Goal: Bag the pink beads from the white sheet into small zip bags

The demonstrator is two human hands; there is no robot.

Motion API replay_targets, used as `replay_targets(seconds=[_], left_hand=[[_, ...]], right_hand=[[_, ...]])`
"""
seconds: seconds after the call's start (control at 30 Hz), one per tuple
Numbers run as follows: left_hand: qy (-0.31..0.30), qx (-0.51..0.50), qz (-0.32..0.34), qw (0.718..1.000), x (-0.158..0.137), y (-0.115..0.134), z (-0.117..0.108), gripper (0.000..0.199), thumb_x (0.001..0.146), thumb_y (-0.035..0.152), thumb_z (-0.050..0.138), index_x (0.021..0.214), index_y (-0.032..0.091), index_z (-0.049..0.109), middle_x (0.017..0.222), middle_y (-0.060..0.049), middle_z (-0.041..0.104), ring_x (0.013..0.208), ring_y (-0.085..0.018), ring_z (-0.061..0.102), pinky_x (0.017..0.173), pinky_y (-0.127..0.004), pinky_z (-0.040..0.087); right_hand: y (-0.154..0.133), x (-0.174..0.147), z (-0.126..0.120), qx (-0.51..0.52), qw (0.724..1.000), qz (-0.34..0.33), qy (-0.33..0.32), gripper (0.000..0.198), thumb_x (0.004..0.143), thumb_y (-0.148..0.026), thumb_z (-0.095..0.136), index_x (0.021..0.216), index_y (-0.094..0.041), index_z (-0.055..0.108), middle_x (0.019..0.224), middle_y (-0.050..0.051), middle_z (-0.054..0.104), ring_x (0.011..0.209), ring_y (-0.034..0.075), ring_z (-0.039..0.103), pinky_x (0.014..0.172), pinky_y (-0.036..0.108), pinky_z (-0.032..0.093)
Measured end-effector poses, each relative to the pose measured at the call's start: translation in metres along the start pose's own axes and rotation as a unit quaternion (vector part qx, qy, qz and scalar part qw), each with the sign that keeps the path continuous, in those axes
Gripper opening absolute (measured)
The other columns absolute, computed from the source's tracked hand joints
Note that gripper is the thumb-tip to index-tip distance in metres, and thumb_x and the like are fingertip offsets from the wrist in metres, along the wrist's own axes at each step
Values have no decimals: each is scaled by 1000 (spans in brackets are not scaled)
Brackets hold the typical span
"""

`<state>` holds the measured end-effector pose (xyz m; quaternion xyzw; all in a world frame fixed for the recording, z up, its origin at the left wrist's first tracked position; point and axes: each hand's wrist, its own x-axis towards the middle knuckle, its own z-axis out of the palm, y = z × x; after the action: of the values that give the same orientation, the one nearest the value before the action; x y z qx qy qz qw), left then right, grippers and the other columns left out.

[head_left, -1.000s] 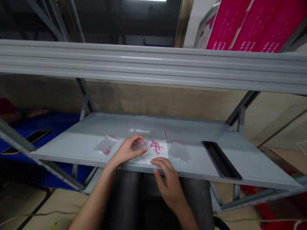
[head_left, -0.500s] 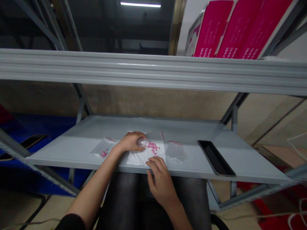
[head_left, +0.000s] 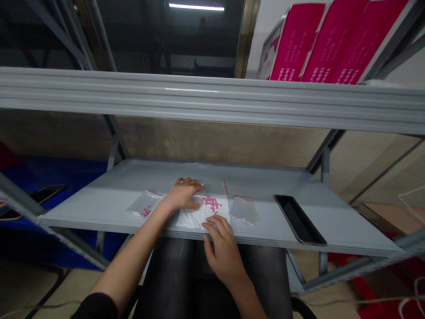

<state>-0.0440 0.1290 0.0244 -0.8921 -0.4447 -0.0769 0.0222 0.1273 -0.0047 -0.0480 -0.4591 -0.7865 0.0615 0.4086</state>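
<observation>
Now I see the left hand (head_left: 184, 193) settled a touch further back on the grey shelf (head_left: 109, 195) than half a second ago, its fingers curled and closed around a small clear bag (head_left: 198, 196) whose crumpled end peeks out by the thumb. So that pinch holds, and the bag sits at the near middle of the shelf, just left of the loose pink beads (head_left: 211, 204). The beads lie scattered on a white sheet (head_left: 191, 218), and the little heap looks the same as a second ago; none seem to have gone into the bag yet, as far as I can judge.

My right hand (head_left: 223, 248) has barely shifted: fingers spread and flat, tips resting on the sheet's near edge by the shelf lip, gripping nothing. I read that as pinning the sheet while the left sorts out the bag's mouth.

Off to the left lies a bag with a few pink beads inside (head_left: 144, 204), apart from the hands. To the right an empty zip bag (head_left: 244, 209) waits, and beyond it a black tray (head_left: 299, 219).
</observation>
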Motion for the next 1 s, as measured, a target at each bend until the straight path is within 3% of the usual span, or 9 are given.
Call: replay_targets(seconds=[0.13,0.33,1.0], left_hand=[[3,23,5,1000,-1,5,-4,45,69,36,72,113,24,66,116,-9,68,113,-32,55,101,-47,33],[9,42,-2,999,-3,10,-6,44,70,36,72,112,25,66,115,-9,68,113,-32,55,102,-49,30],[10,48,-17,999,-4,14,-5,44,69,34,75,111,26,66,112,-9,68,113,-33,53,105,-52,25]], right_hand=[[-2,13,-1,-45,998,33,9,42,80,-4,46,120,-10,60,115,15,57,112,29,46,98,48,41],[-4,43,2,-128,989,59,-33,60,78,-15,54,138,-15,50,113,15,54,107,31,44,90,47,39],[1,49,13,-184,981,48,-33,60,85,-29,58,142,-19,47,108,14,55,102,32,43,90,48,35]])
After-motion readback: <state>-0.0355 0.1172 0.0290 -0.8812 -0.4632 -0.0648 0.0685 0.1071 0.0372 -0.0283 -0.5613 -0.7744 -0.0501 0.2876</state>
